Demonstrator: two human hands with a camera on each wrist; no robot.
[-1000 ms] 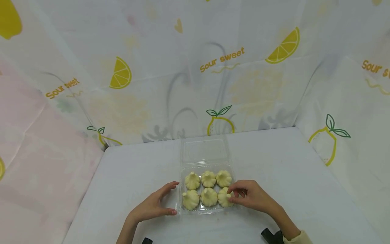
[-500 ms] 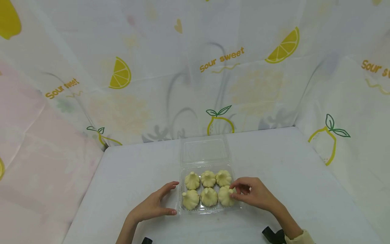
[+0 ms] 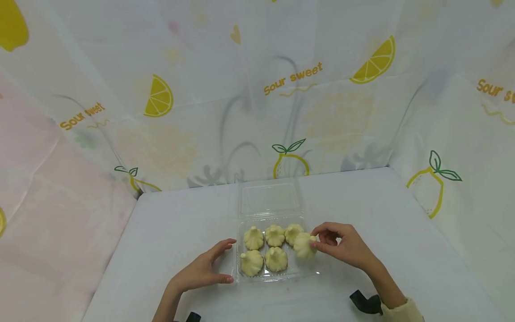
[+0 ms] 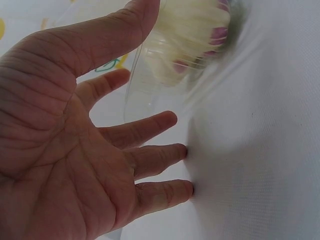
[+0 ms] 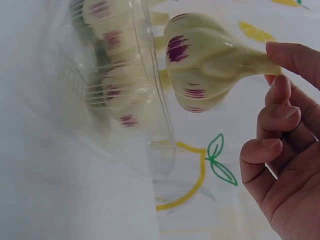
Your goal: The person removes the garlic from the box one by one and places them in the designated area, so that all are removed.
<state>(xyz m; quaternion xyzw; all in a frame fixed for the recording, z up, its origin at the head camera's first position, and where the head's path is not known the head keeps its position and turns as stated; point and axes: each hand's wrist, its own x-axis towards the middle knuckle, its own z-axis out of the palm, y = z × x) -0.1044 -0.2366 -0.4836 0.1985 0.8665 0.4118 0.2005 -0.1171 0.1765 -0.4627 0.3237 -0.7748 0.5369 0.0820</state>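
My right hand (image 3: 344, 245) pinches a garlic bulb (image 5: 205, 65) by its stem between thumb and fingertips. The bulb is pale with purple streaks, and the right wrist view shows it above the rim of a clear plastic container (image 3: 277, 280). Several more garlic bulbs (image 3: 276, 259) sit in the container's compartments; the front right compartment (image 3: 299, 268) holds none. At the container's left side, my left hand (image 3: 203, 270) has its fingers and thumb spread apart, holding nothing. The left wrist view has its fingertips close to the white tabletop, with a bulb showing through the clear wall.
The container's clear lid (image 3: 270, 199) lies folded back behind it on the white table (image 3: 181, 223). A lemon-printed cloth (image 3: 249, 112) hangs behind and at both sides. Black wrist mounts (image 3: 366, 304) show at the front edge.
My right hand has raised the front right garlic bulb out of its compartment, moving up and slightly right in the head view. The left hand stays where it was.
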